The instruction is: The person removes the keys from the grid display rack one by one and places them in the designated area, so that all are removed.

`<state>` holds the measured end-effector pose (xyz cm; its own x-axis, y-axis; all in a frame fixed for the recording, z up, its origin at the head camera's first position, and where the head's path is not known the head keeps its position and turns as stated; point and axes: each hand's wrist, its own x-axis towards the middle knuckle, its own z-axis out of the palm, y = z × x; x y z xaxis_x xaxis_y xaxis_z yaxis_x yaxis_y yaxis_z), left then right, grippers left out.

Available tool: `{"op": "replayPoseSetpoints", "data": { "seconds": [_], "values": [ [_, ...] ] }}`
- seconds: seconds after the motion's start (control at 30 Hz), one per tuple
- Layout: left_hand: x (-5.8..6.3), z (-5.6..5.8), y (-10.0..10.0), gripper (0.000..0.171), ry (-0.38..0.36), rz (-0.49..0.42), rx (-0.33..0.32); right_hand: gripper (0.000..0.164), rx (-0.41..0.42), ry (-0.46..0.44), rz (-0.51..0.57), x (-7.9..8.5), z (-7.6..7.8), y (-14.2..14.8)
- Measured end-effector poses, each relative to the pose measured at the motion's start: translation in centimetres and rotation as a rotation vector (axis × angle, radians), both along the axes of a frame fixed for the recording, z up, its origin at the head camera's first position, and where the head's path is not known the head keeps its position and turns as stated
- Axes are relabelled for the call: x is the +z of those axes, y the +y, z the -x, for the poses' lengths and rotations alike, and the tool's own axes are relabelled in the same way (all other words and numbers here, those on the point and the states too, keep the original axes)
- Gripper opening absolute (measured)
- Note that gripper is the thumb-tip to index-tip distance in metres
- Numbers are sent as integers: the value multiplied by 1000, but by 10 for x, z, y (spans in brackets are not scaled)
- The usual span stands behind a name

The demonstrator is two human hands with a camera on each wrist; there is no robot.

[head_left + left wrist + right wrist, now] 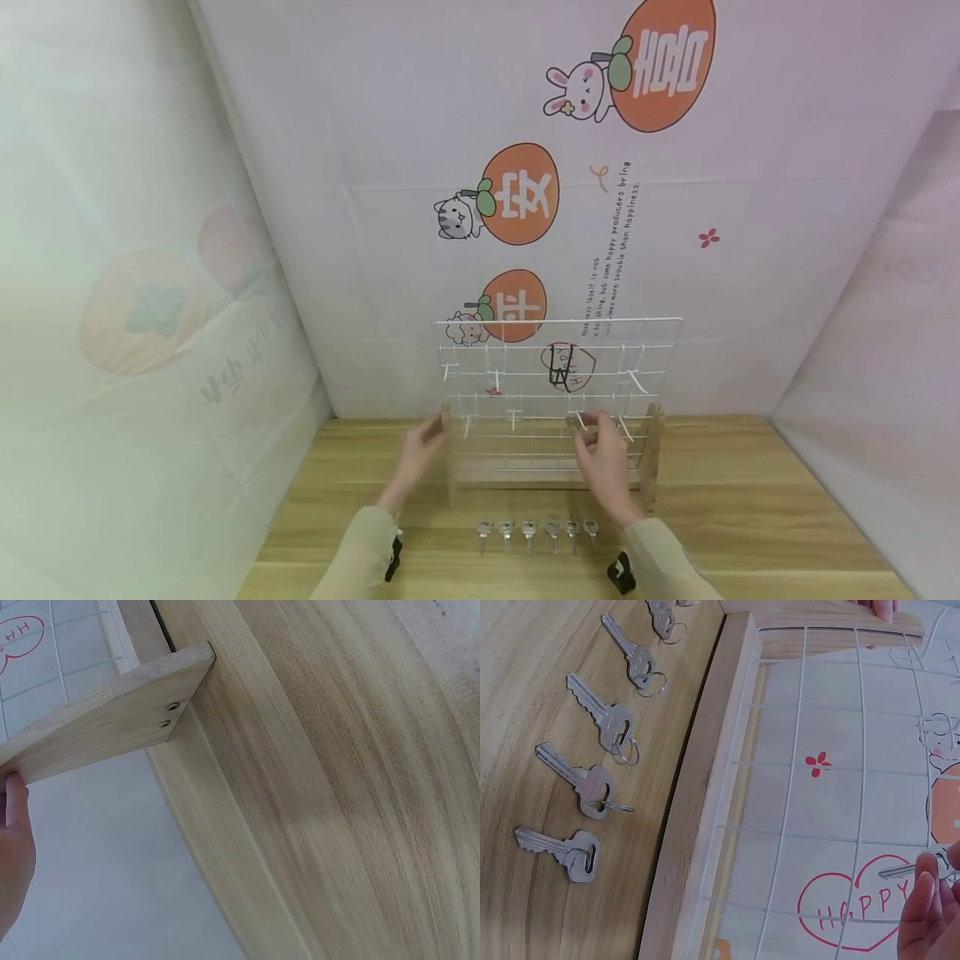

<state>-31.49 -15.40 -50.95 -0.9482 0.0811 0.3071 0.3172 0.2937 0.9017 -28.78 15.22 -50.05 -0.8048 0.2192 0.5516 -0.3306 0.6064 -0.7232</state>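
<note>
A white wire grid rack [555,437] with wooden ends stands on the table, several white hooks sticking out of it. My left hand [422,450] grips the upper part of the rack's left wooden end [112,724]; in the left wrist view only part of that hand [13,855] shows at the edge. In front of the grid, my right hand [603,458] pinches a silver key [900,871] by its head, beside a hook. The blade points away from the fingers. Whether its ring touches the hook cannot be made out.
Several silver keys with rings lie in a row on the wooden table [360,467], in front of the rack; one key [562,851] is near the rack's wooden base bar [694,787]. A printed white cloth [375,250] hangs behind, with more cloth at both sides.
</note>
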Motion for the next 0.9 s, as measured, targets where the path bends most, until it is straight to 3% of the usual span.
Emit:
{"op": "replayPoseSetpoints", "data": {
  "seconds": [0.13, 0.3, 0.67, 0.8, 0.9],
  "values": [
    [-13, 10, -2, 51, 4, 6, 19, 26, 6, 27, 15, 0, 2, 0],
    [-17, 14, -6, 53, -3, -5, 1, 26, 26, 36, 30, 1, 3, 0],
    [-18, 14, -6, 53, 6, 0, -2, 19, 5, 86, -22, 0, 2, 3],
    [-5, 4, -3, 53, -7, 9, -4, 18, 17, 53, -10, 1, -1, 5],
    [-4, 4, -4, 55, -25, 15, -11, 15, 20, 45, -2, 3, -4, 6]
  ]
}}
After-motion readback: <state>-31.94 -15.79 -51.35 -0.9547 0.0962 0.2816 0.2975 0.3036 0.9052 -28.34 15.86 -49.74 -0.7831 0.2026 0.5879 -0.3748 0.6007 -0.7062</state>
